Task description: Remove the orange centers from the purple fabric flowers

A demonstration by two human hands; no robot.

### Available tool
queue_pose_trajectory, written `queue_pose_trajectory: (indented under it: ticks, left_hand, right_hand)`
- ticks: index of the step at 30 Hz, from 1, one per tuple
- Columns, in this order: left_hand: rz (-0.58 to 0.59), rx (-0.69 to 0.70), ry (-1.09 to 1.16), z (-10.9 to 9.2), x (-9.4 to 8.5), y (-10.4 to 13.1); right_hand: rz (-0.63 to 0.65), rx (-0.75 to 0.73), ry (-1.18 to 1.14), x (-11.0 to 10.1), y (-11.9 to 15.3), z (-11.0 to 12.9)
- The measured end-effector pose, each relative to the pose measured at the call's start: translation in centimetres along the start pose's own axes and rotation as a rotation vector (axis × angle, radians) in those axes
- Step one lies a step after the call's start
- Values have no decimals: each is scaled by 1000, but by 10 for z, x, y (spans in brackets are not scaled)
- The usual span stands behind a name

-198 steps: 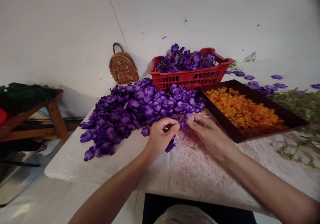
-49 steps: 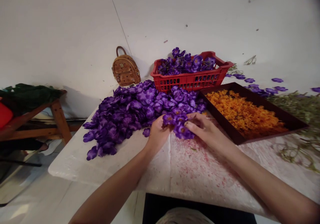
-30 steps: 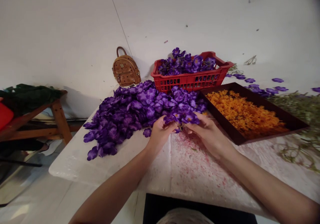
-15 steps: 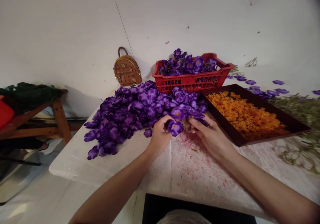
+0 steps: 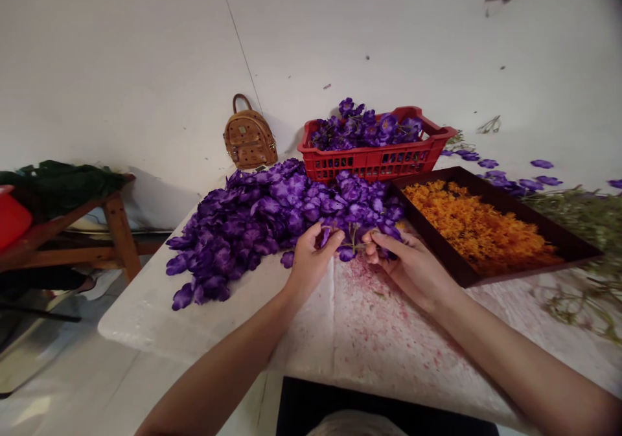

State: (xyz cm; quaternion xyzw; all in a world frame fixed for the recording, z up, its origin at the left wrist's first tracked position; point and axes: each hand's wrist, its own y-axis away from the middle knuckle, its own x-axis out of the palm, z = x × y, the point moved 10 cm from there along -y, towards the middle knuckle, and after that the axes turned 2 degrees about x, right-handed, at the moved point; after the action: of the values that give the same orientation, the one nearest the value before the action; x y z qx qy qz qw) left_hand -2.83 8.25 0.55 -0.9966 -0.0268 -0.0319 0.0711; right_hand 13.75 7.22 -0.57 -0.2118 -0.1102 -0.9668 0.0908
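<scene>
Between my two hands is an artificial flower spray point(image 5: 346, 253) with purple petals and thin green stems. My left hand point(image 5: 313, 254) is closed, thumb and fingers pinching a purple bloom of it. The fingertips of my right hand point(image 5: 403, 258) pinch the stem side, and purple petals show beneath the fingers. Just behind and to the left of my hands lies a large heap of loose purple petals point(image 5: 243, 222). A dark brown tray point(image 5: 469, 274) holding orange flower centres point(image 5: 481, 225) stands to the right of my right hand.
A red plastic basket point(image 5: 374, 164) with purple flower sprays stands at the back against the wall. Green stems point(image 5: 578, 222) and purple petals lie on the far right. A brown backpack point(image 5: 250, 139) sits behind the heap. Pink specks litter the white table point(image 5: 379, 319). A wooden stand point(image 5: 119, 235) is at left.
The open purple bloom with a yellow centre beside my left thumb has turned out of sight. Thin green stems now show between my hands, and the left fingers pinch closer together.
</scene>
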Motion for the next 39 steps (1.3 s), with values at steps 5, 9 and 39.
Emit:
queue_pose_trajectory:
  ticks: [5, 9, 39]
  left_hand:
    - [19, 157, -122, -15, -3, -1]
    - [60, 103, -178, -13, -2, 1]
    - [64, -47, 208, -5, 4, 3]
  right_hand:
    - [25, 51, -23, 5, 1, -8]
    - [3, -109, 122, 3, 2, 6]
    - [208, -319, 614, 38, 18, 12]
